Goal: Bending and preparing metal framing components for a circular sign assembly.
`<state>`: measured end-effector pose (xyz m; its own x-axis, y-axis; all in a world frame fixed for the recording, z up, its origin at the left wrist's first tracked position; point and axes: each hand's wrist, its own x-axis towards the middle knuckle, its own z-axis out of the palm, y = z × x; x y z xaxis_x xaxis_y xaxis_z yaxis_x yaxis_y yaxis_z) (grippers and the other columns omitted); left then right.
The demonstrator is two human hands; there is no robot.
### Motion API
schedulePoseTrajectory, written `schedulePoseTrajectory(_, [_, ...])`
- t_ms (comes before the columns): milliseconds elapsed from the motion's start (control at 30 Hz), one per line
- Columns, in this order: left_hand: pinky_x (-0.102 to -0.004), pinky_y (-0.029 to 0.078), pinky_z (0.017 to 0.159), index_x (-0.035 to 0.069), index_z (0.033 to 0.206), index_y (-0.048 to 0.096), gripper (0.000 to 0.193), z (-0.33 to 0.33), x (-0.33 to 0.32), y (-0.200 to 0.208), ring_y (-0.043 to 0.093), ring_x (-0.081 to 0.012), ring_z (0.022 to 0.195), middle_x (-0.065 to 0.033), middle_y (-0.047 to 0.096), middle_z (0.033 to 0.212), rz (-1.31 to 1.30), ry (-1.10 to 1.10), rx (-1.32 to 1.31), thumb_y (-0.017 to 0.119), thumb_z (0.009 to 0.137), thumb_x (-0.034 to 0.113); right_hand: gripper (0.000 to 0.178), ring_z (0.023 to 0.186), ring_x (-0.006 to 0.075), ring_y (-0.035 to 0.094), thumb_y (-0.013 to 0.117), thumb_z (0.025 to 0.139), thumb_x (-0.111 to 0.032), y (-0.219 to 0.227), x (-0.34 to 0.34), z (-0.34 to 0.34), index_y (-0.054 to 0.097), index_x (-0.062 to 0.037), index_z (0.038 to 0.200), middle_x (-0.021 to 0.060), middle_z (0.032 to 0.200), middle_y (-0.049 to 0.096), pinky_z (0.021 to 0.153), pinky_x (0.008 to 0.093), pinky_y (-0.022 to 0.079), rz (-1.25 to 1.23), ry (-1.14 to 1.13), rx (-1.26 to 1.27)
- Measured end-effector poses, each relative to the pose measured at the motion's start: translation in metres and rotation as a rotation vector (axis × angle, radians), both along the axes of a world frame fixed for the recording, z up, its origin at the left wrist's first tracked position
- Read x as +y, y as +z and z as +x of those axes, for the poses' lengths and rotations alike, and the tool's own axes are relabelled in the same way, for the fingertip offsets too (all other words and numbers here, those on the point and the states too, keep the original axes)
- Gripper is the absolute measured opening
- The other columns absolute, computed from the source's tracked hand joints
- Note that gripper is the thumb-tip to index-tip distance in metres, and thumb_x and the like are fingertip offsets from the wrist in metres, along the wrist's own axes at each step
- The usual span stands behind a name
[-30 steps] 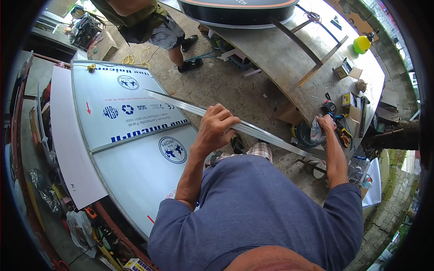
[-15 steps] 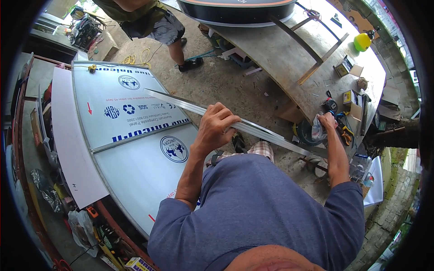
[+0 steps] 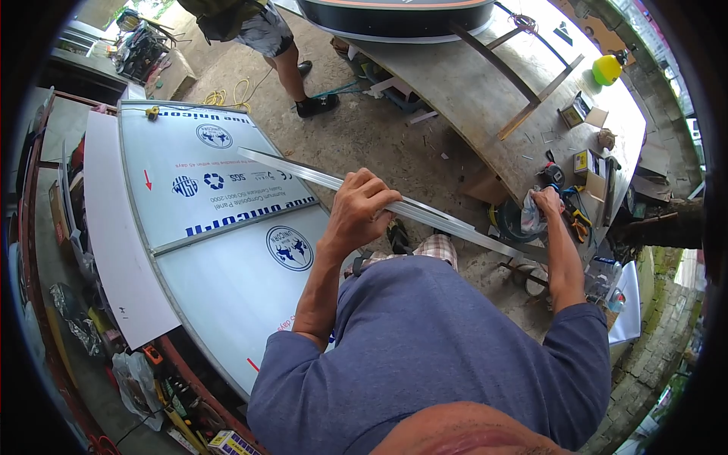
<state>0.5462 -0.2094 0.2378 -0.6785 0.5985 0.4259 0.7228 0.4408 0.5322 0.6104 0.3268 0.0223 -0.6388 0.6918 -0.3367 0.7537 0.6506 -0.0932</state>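
Silver strips [image 3: 449, 224]: long, narrow metal lengths, probably aluminium, lay as a loose bundle across the front of the body, passing through the left grip; one end reached out to its left above the panel, the other ran down to its right, toward the near corner of the worktop.
Strip finish: bright and straight, with fine lines along their length; their right ends were staggered, one stopping short of another.
Left hand [image 3: 362, 205]: this grip was closed around the bundle from above, fingers curled over it near the middle.
Strip handling: they looked light for their length, stiff to hold yet apt to flex at the ends, smooth enough to slide on one another, and easily scratched or bent.
Strip hold: the middle seemed the best place for balance; thin edges and cut ends would likely be sharp.
Right hand [image 3: 548, 202]: this grip was clasped on a crumpled clear plastic bag [image 3: 532, 217], well to the right of the left grip.
Worktop [image 3: 447, 83]: just beyond the right grip lay a tape measure [image 3: 553, 175], with yellow-handled pliers [image 3: 581, 227] beside it.
Film-covered panel [image 3: 216, 292]: pale and broad, it spread to the left of the left grip.
Co-worker's leg [image 3: 285, 72]: it stood well beyond the left grip.
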Motion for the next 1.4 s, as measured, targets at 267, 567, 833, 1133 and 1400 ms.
schedulePoseTrajectory(267, [-0.0355,0.045,0.079,0.012,0.09,0.074,0.035,0.0,0.0,0.001,0.058,-0.0208,0.086,0.0001,0.066,0.083,0.004,-0.004,0.005,0.084,0.059,0.001,0.054,0.093,0.0387,0.073,0.073,0.079,-0.05,0.0,0.004,-0.001,0.076,0.0026,0.092,0.0241,0.09,0.074,0.088,0.0449,0.055,-0.084,-0.016,-0.039])
schedulePoseTrajectory(567, [-0.0355,0.045,0.08,0.011,0.089,0.074,0.034,0.0,0.001,0.002,0.058,-0.0219,0.087,-0.0004,0.066,0.082,-0.003,0.009,0.001,0.084,0.058,0.001,0.053,0.091,0.0378,0.074,0.073,0.08,-0.05,0.002,0.003,-0.003,0.076,0.0021,0.092,0.0236,0.091,0.075,0.086,0.0445,0.055,-0.084,-0.028,-0.05])
schedulePoseTrajectory(833, [-0.0361,0.046,0.08,0.01,0.089,0.074,0.034,0.0,-0.001,0.003,0.058,-0.0223,0.086,-0.0012,0.066,0.082,0.008,0.011,0.011,0.083,0.059,0.0,0.054,0.091,0.0367,0.074,0.073,0.079,-0.049,0.012,-0.005,-0.008,0.076,0.003,0.091,0.0247,0.092,0.074,0.085,0.0439,0.056,-0.133,-0.058,-0.07])
schedulePoseTrajectory(1133, [-0.0358,0.046,0.08,0.01,0.09,0.074,0.034,-0.003,0.0,0.004,0.058,-0.022,0.086,-0.0009,0.065,0.081,-0.006,-0.001,-0.005,0.082,0.059,-0.001,0.053,0.098,0.0407,0.072,0.075,0.078,-0.05,0.007,-0.001,-0.002,0.077,0.0013,0.092,0.0243,0.1,0.074,0.091,0.0456,0.053,-0.069,-0.039,-0.044])
schedulePoseTrajectory(1400, [-0.035,0.046,0.077,0.014,0.093,0.074,0.034,-0.029,-0.003,0.024,0.058,-0.0203,0.086,0.0009,0.064,0.082,0.007,-0.025,0.069,0.086,0.062,0.006,0.048,0.08,0.0254,0.073,0.07,0.089,-0.045,0.017,-0.006,0.016,0.074,0.0025,0.086,0.0176,0.084,0.073,0.071,0.0378,0.057,-0.192,0.083,0.081])
